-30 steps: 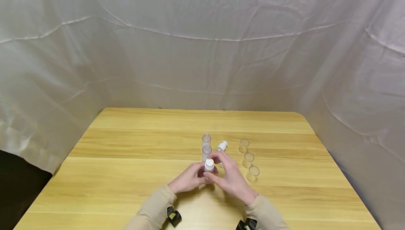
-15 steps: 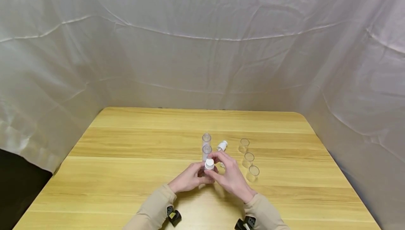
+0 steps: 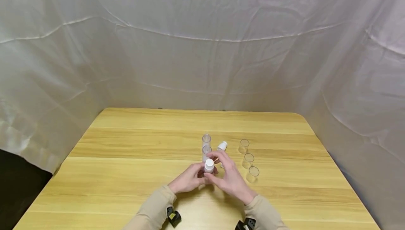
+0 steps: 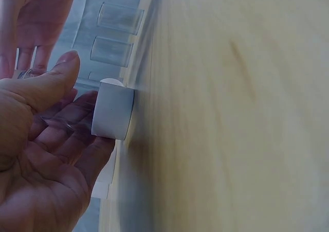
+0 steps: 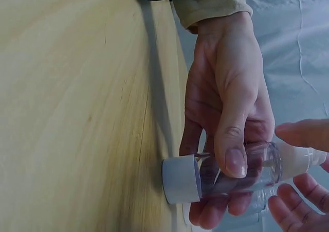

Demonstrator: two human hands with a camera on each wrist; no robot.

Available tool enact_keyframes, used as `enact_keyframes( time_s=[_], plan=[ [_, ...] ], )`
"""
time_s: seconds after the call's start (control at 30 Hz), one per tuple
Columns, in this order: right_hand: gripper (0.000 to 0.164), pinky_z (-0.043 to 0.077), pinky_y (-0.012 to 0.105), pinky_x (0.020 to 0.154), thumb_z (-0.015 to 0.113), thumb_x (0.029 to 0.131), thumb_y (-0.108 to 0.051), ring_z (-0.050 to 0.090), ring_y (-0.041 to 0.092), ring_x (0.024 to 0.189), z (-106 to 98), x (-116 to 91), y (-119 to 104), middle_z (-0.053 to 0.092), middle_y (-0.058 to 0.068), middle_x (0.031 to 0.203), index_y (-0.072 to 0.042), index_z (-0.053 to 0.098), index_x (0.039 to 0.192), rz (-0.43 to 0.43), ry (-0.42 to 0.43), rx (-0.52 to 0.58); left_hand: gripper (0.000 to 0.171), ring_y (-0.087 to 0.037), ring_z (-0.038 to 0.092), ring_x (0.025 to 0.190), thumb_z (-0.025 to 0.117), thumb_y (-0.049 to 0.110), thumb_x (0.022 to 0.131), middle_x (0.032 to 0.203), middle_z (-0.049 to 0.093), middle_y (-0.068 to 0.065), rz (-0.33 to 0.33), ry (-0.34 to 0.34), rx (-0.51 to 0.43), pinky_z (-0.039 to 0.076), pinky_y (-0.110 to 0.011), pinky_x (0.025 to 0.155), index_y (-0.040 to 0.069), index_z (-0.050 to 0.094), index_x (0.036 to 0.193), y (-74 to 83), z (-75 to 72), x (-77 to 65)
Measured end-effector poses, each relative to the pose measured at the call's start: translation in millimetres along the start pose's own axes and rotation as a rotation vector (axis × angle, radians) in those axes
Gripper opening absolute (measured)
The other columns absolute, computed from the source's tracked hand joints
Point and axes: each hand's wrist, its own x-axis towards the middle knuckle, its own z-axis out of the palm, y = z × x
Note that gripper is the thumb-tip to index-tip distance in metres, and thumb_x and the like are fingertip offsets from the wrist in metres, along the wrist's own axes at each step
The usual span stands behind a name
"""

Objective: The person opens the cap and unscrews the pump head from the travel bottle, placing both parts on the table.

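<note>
My left hand (image 3: 190, 179) grips the clear body (image 5: 257, 170) of a small pump bottle, its thumb across the front and fingers behind. The bottle is upright, with a white band (image 4: 114, 111) round its lower end, close over the table. At its upper end sits a white pump top (image 3: 209, 164). My right hand (image 3: 229, 179) holds this top between thumb and fingers, the thumb (image 5: 303, 133) at the white collar (image 5: 294, 160). Behind the hands stand two more clear bottles (image 3: 206, 140), one behind the other. Another white pump top (image 3: 222, 145) is beside them, partly covered by my right hand.
Three clear cup-like caps (image 3: 252, 174) stand in a row right of my right hand. The wooden table (image 3: 110, 177) has pale fabric walls (image 3: 202, 64) at its back and sides. A black device (image 3: 174, 218) is strapped at each wrist.
The thumb and forefinger of my right hand shift slightly round the white pump top. The left hand and the bottle keep their place.
</note>
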Motion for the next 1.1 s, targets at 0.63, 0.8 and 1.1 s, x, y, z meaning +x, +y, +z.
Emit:
enact_keyframes(
  time_s=[0.63, 0.8, 1.1],
  plan=[
    [0.056, 0.058, 0.037, 0.091, 0.085, 0.074, -0.003, 0.061, 0.013, 0.102, 0.8, -2.2, -3.6, 0.063, 0.004, 0.115, -0.006, 0.059, 0.124, 0.055, 0.018, -0.009, 0.035, -0.030, 0.064, 0.120, 0.067, 0.010, 0.094, 0.127, 0.069, -0.015, -0.012, 0.004, -0.016, 0.050, -0.023, 0.108, 0.001, 0.062, 0.128, -1.2, 0.4, 0.0],
    [0.049, 0.059, 0.032, 0.086, 0.084, 0.075, -0.002, 0.060, 0.009, 0.095, 2.6, -1.0, -4.1, 0.064, 0.001, 0.107, -0.008, 0.061, 0.118, 0.060, 0.040, -0.010, 0.035, -0.027, 0.065, 0.119, 0.069, 0.014, 0.094, 0.125, 0.070, -0.013, -0.001, 0.009, 0.008, 0.050, -0.023, 0.107, 0.002, 0.064, 0.127, -0.7, 0.7, -0.1],
    [0.053, 0.059, 0.039, 0.093, 0.082, 0.074, 0.001, 0.063, 0.015, 0.104, 0.2, -2.4, -3.1, 0.066, 0.005, 0.116, -0.007, 0.061, 0.122, 0.058, 0.006, 0.000, 0.037, -0.031, 0.064, 0.120, 0.065, 0.008, 0.095, 0.128, 0.068, -0.016, 0.006, -0.004, -0.018, 0.050, -0.024, 0.109, -0.002, 0.060, 0.130, -2.4, 0.8, -0.5]
  ],
)
